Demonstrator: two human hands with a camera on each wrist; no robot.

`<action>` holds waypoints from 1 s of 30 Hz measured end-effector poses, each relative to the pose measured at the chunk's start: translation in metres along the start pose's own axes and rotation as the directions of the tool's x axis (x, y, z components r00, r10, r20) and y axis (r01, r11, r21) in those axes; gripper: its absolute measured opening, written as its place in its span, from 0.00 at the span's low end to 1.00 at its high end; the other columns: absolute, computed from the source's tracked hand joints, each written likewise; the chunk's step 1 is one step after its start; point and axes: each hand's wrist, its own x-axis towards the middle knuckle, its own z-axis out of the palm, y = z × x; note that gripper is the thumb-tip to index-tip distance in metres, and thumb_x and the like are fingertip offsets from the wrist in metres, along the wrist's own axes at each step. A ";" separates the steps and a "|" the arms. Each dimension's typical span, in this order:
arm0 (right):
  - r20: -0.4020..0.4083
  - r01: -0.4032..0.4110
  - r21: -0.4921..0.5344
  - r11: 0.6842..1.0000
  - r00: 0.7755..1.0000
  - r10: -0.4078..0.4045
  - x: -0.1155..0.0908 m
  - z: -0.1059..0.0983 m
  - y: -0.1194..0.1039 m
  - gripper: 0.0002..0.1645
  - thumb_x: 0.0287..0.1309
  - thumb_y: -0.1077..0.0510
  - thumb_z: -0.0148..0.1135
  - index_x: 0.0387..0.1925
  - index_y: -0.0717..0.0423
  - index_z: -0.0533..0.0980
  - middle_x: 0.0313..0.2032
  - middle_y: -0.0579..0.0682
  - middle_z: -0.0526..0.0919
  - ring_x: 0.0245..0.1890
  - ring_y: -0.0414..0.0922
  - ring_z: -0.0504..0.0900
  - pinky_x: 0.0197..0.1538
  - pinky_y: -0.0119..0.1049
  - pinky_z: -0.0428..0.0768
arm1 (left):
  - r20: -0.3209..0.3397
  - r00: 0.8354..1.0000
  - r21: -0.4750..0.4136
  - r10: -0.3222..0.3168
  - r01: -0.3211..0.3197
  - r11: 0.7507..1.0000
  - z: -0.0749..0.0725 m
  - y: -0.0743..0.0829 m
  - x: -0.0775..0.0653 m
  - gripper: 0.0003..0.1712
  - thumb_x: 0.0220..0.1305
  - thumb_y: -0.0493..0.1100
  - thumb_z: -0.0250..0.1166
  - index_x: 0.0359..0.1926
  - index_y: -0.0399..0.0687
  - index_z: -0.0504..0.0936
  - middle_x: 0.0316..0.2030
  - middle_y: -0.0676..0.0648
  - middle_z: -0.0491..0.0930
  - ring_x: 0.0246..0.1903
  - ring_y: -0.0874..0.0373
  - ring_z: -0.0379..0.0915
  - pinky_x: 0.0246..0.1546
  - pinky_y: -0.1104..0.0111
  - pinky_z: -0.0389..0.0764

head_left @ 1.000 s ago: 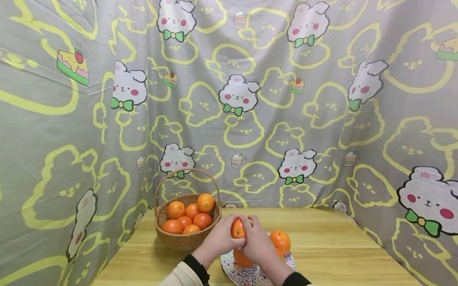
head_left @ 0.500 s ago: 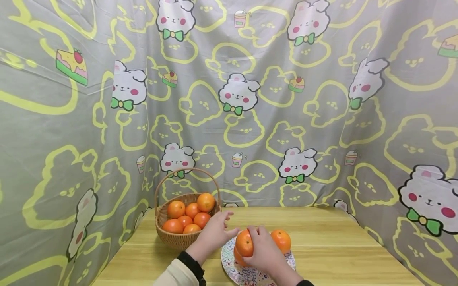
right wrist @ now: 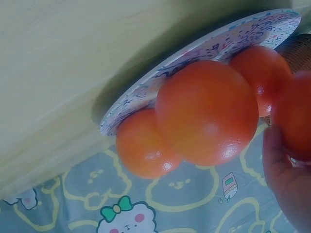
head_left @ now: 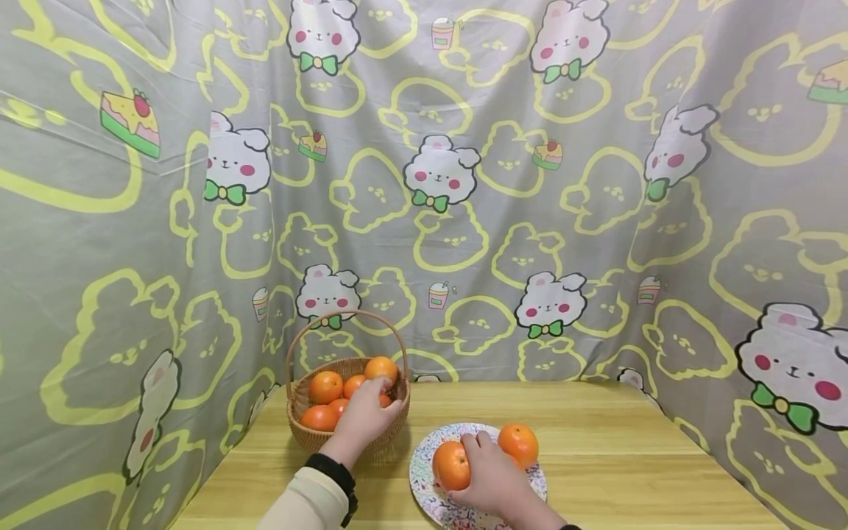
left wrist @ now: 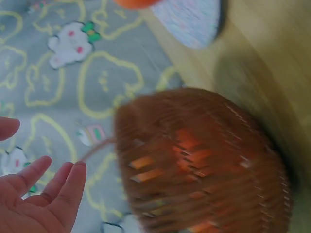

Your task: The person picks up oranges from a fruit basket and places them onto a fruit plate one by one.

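Note:
My left hand [head_left: 366, 414] reaches over the wicker basket [head_left: 314, 440], its fingers spread and holding nothing. Inside the basket lie several oranges [head_left: 326, 387], some hidden behind that hand. In the left wrist view the loose fingers stand beside the blurred basket [left wrist: 204, 126]. Over the patterned plate [head_left: 424, 456], my right hand [head_left: 493, 471] grips an orange [head_left: 453, 465], thumb low and fingers curled over its right side. In the right wrist view this held orange [right wrist: 296, 116] sits at the right edge, near other oranges [right wrist: 209, 111] on the plate.
The basket's tall arched handle [head_left: 347, 313] rises above the fruit at the left. Another orange [head_left: 519, 445] rests at the plate's right rim. A wooden table [head_left: 616, 456] carries everything, with a printed grey curtain [head_left: 377, 243] behind and at both sides.
Both hands held one orange together; my left hand let go and moved left over the basket. My right hand kept the orange and lowered it toward the plate.

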 end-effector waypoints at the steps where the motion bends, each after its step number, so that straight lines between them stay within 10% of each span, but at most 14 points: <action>1: 0.018 0.007 -0.007 1.000 1.000 -0.007 0.000 0.001 0.001 0.51 0.29 0.35 0.69 0.55 0.59 0.66 0.42 0.53 0.70 0.34 0.46 0.73 0.34 0.44 0.76 | -0.007 1.000 0.019 -0.017 0.017 1.000 0.001 -0.005 0.001 0.22 0.53 0.51 0.62 0.48 0.46 0.75 0.46 0.44 0.74 0.45 0.51 0.71 0.43 0.57 0.72; 10: 0.066 0.021 0.030 0.999 0.998 -0.023 -0.005 0.008 0.003 0.47 0.28 0.41 0.70 0.54 0.55 0.66 0.35 0.48 0.68 0.28 0.41 0.69 0.28 0.40 0.72 | -0.036 0.997 0.094 -0.065 0.069 0.993 -0.002 -0.042 0.006 0.24 0.54 0.47 0.62 0.52 0.44 0.73 0.50 0.39 0.71 0.49 0.44 0.70 0.45 0.51 0.71; 30: 0.184 -0.082 0.056 0.995 0.980 0.070 -0.001 0.024 0.004 0.54 0.28 0.43 0.72 0.61 0.60 0.66 0.53 0.62 0.71 0.52 0.58 0.70 0.48 0.58 0.70 | -0.014 0.962 0.298 -0.272 0.264 0.918 -0.015 -0.086 0.015 0.33 0.50 0.47 0.62 0.57 0.36 0.70 0.54 0.27 0.61 0.48 0.25 0.59 0.47 0.41 0.65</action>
